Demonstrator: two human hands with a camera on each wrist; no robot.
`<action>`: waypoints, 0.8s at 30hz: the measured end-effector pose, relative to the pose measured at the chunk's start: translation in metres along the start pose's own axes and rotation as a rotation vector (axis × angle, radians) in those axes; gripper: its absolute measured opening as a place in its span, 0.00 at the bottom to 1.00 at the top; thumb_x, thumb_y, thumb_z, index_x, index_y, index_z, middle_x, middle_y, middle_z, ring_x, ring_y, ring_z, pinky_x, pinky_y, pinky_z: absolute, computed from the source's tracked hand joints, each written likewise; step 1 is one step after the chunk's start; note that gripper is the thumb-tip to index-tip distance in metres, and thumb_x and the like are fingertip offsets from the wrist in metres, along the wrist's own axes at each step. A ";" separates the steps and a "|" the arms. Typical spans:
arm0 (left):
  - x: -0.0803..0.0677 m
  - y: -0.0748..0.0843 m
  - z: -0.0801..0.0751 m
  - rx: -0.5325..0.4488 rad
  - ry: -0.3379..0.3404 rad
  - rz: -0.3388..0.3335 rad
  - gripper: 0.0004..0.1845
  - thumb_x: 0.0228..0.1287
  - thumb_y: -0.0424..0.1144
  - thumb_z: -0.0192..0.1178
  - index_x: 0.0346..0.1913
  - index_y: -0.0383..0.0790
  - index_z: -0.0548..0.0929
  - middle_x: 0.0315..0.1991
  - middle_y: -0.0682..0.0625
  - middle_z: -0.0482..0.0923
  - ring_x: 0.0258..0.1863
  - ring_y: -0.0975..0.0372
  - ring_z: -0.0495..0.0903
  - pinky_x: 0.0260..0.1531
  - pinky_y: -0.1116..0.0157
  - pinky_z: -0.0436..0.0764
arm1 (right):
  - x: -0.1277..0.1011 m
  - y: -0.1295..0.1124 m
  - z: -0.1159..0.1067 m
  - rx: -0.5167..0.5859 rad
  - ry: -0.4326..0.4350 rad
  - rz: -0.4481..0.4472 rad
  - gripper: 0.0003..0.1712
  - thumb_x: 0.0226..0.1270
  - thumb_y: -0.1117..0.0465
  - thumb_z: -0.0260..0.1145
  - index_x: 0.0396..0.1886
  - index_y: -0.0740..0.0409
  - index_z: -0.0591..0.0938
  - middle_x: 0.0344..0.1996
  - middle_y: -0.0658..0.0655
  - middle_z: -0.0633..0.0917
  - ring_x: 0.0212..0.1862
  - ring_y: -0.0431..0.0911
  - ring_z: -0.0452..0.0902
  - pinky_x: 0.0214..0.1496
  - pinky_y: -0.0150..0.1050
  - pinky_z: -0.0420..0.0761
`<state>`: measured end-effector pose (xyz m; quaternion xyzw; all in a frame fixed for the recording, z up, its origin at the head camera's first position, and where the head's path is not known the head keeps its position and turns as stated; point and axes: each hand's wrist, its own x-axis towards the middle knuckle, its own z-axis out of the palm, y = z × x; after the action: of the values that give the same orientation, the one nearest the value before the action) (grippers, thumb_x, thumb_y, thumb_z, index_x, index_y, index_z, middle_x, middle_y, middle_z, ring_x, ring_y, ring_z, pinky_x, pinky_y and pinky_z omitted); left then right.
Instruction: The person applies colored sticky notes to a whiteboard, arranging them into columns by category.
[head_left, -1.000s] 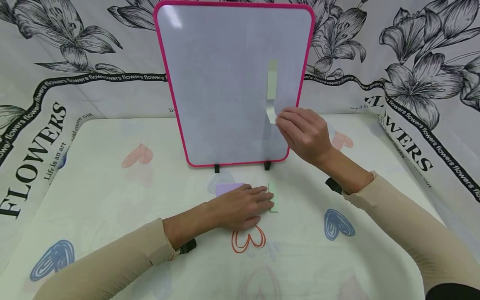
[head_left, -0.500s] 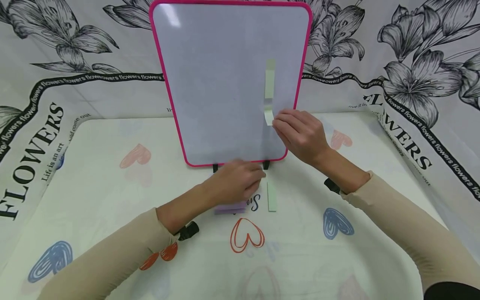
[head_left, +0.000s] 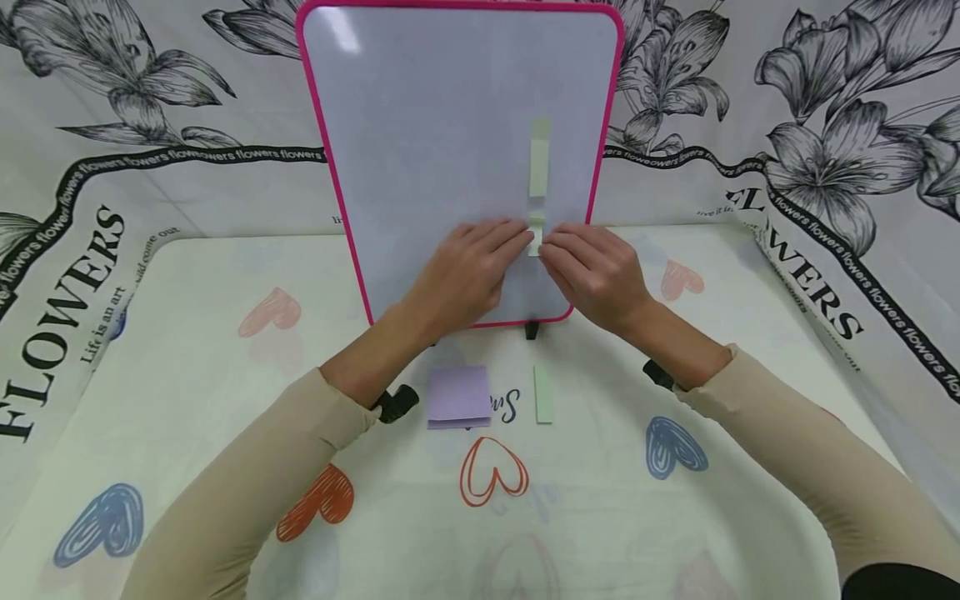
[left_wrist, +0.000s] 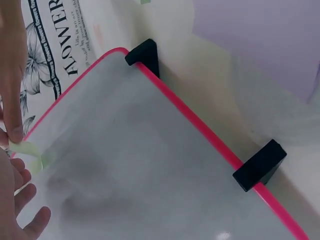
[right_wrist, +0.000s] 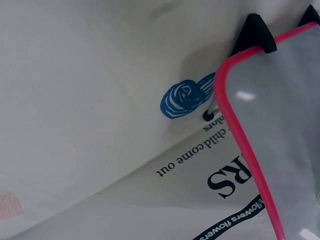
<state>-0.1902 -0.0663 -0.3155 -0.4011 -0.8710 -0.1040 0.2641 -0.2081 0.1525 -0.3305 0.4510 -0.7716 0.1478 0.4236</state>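
A pale green strip [head_left: 536, 234] on the pink-framed whiteboard [head_left: 420, 150] was pinched between the fingertips of the left hand [head_left: 467, 271] and right hand [head_left: 594, 268]. A purple pad [head_left: 458, 396] and another green strip [head_left: 543, 394] were laid on the table [head_left: 187, 333] below the board's lower edge.

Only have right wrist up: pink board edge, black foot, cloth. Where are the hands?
Observer: Head view has both hands at the lower part of the whiteboard, the left hand and right hand meeting at a small green sticky strip.
Operator: Anything else stuck on the board?
Observer: Yes, a longer green strip sits directly above the one they are on.
Operator: What's on the table?
Observer: A purple sticky pad and one loose green strip lie in front of the board, untouched.
Operator: Does left wrist confirm contact?
Observer: It shows a fingertip on the green strip's edge against the board; a full pinch I cannot tell.
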 end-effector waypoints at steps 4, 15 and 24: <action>0.002 -0.004 0.001 0.053 -0.035 0.033 0.21 0.69 0.29 0.50 0.63 0.35 0.79 0.63 0.45 0.77 0.66 0.53 0.72 0.61 0.54 0.72 | 0.000 0.001 0.000 -0.013 -0.009 -0.004 0.09 0.56 0.70 0.75 0.38 0.65 0.88 0.36 0.62 0.89 0.42 0.56 0.85 0.47 0.50 0.84; 0.003 -0.010 0.007 0.268 -0.069 0.130 0.22 0.71 0.32 0.51 0.66 0.38 0.77 0.69 0.48 0.72 0.75 0.55 0.59 0.69 0.49 0.61 | -0.003 0.002 -0.001 -0.026 -0.039 -0.018 0.10 0.56 0.70 0.75 0.39 0.65 0.88 0.37 0.63 0.89 0.43 0.56 0.85 0.47 0.49 0.85; 0.005 -0.011 0.007 0.364 -0.109 0.122 0.25 0.71 0.34 0.49 0.69 0.39 0.74 0.72 0.48 0.68 0.76 0.56 0.57 0.71 0.46 0.56 | -0.007 0.002 -0.002 -0.012 -0.057 -0.072 0.09 0.57 0.72 0.73 0.38 0.66 0.87 0.37 0.62 0.89 0.43 0.56 0.85 0.45 0.49 0.85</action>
<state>-0.2037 -0.0676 -0.3181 -0.4040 -0.8624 0.0932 0.2905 -0.2073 0.1586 -0.3348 0.4800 -0.7674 0.1152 0.4092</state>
